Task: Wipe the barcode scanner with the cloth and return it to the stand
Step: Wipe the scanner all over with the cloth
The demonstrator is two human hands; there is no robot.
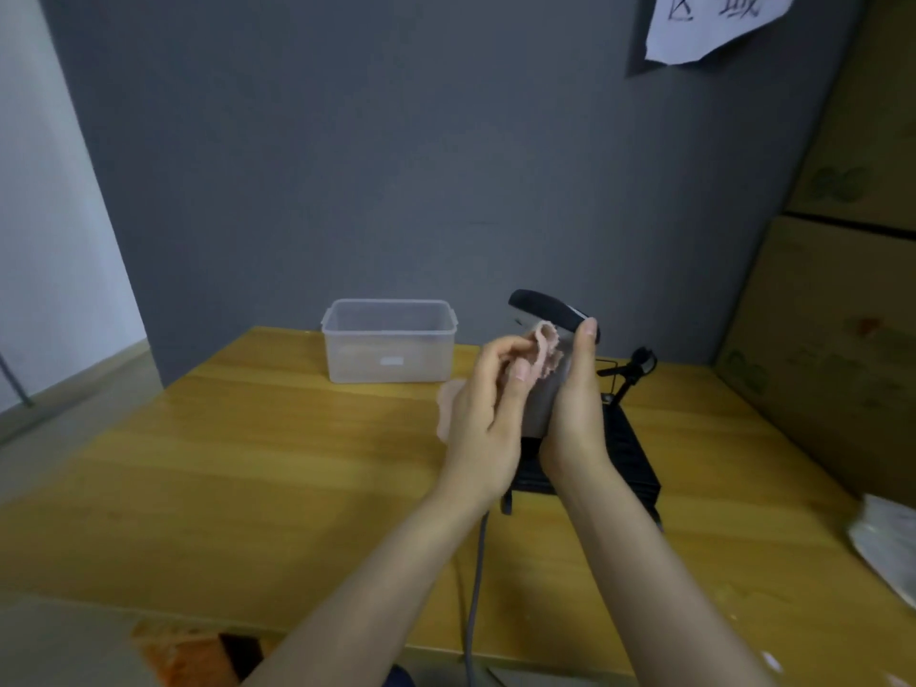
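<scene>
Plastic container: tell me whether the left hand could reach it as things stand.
Probably yes. The left hand holds only the cloth, and bare table lies between it and the plastic container.

Barcode scanner (550, 314): black head on top with a light grey underside, grey handle pointing down, held upright above the table, head tilted up and away. Cloth (545, 352): small, pale pink, crumpled, pressed against the scanner just below the head. Stand (629, 374): black, thin angled arm rising from a dark flat base, directly behind and below the scanner, unoccupied.
</scene>
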